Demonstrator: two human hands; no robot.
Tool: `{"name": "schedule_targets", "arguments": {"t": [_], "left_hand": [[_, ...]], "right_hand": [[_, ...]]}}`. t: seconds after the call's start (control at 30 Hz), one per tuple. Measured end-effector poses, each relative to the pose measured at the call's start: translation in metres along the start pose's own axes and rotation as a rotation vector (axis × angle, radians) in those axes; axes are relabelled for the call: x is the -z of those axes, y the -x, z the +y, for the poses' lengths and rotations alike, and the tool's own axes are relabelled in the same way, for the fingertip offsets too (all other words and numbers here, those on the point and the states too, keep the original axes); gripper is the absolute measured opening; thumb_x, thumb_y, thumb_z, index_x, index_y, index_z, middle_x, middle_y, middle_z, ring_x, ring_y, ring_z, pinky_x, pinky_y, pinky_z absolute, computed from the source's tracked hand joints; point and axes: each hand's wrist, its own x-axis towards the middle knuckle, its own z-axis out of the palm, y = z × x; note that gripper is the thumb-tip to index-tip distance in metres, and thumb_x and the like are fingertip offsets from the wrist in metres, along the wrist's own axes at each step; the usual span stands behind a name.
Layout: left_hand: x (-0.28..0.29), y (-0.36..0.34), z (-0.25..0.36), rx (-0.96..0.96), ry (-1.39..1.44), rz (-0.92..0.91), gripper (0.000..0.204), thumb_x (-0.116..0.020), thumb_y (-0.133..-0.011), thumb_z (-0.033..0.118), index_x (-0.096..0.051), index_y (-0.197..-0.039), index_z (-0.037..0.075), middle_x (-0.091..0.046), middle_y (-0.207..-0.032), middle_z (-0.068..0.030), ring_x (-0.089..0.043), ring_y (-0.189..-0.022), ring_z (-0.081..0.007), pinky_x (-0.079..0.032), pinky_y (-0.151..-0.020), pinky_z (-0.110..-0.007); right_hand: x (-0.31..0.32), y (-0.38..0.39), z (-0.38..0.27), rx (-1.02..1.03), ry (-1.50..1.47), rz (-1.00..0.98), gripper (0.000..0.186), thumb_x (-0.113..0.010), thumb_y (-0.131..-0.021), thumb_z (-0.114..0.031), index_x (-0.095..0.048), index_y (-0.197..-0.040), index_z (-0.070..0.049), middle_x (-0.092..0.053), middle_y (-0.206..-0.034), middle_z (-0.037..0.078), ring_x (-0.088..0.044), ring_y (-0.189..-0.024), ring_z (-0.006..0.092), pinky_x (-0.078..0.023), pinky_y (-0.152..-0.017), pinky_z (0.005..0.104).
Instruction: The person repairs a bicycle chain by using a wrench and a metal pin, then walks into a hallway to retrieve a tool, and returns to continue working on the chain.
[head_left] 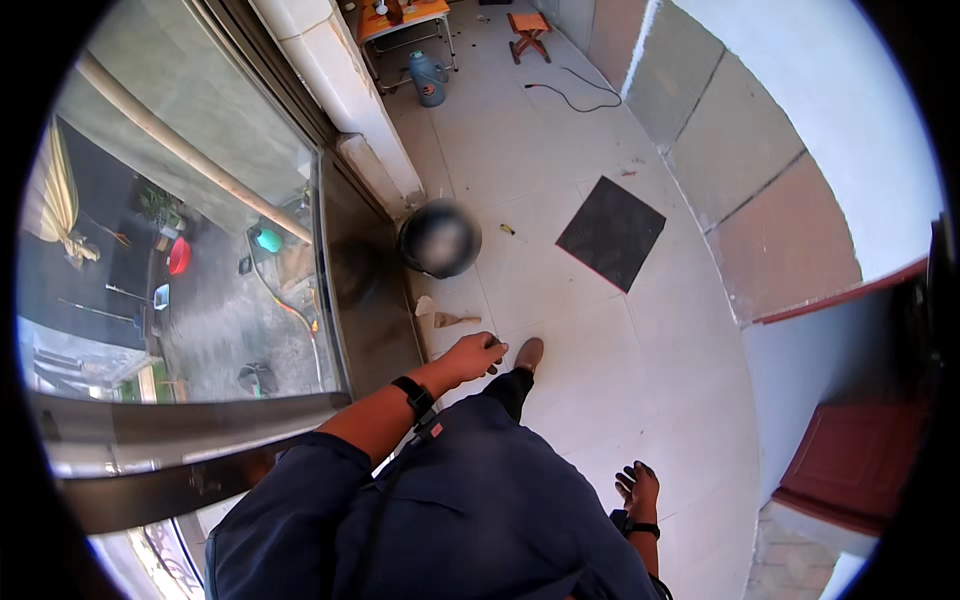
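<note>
Two bare hands hang over a pale tiled floor (560,300), both on the person's side of the black bucket (438,268). Nearer that bucket, the left hand (478,357) has its fingers bent inward in a loose curl; whether they have hold of anything, I cannot tell. The right hand (637,485), much farther from the bucket and off to its right, is relaxed, its fingers partly spread and bent, with nothing visible in it. Closest to the left hand on the floor is a brown wedge-shaped piece (455,320), lying between that hand and the bucket, with a pale scrap (424,305) beside it on the bucket's near side. Something pale and blurred shows inside the bucket. A small yellow-and-black object (507,229) lies just right of the bucket, and farther right a dark square mat (612,235) rests at an angle. Beyond the bucket stand a grey-blue flask (428,78), an orange-topped table (428,8) and a folding stool (530,24), with a dark cable (575,98) on the floor.
</note>
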Motion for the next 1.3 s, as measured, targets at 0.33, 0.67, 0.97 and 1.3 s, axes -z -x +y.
{"name": "schedule_targets", "arguments": {"t": [0.33,0.67,0.97,1.3], "left_hand": [[0.06,-0.107,0.127,0.049,0.092,0.089,0.041,-0.054,-0.093,0.037,-0.057,-0.108,-0.001,-0.066,-0.095,-0.0101,-0.067,-0.077,-0.0176,-0.052,-0.065,-0.03],[0.091,-0.253,0.236,0.094,0.21,0.246,0.039,-0.053,-0.094,0.035,-0.057,-0.108,-0.001,-0.066,-0.098,-0.0107,-0.067,-0.08,-0.0178,-0.052,-0.065,-0.031],[0.123,-0.325,0.347,0.065,0.333,0.392,0.023,-0.055,-0.089,0.015,-0.057,-0.106,0.0,-0.066,-0.097,-0.0103,-0.067,-0.08,-0.019,-0.053,-0.064,-0.03],[0.221,-0.463,0.393,0.128,0.391,0.478,0.015,-0.059,-0.084,0.01,-0.06,-0.094,0.0,-0.067,-0.089,-0.0105,-0.069,-0.08,-0.0189,-0.053,-0.062,-0.03]], "right_hand": [[-0.079,-0.071,-0.237,0.104,0.115,-0.049,0.04,-0.054,-0.094,-0.027,-0.048,-0.127,-0.007,-0.06,-0.113,0.015,-0.065,-0.09,0.0293,-0.054,-0.073,0.0416],[-0.162,-0.22,-0.423,0.07,0.248,-0.175,0.038,-0.054,-0.094,-0.027,-0.048,-0.125,-0.006,-0.061,-0.111,0.015,-0.065,-0.086,0.0295,-0.054,-0.072,0.0426],[-0.258,-0.307,-0.665,0.17,0.377,-0.248,0.035,-0.053,-0.093,-0.024,-0.05,-0.124,-0.006,-0.062,-0.107,0.015,-0.065,-0.085,0.0287,-0.055,-0.068,0.039],[-0.453,-0.371,-0.804,0.163,0.53,-0.367,0.037,-0.054,-0.093,-0.027,-0.05,-0.125,-0.008,-0.062,-0.109,0.013,-0.066,-0.087,0.0269,-0.055,-0.07,0.0398]]}}
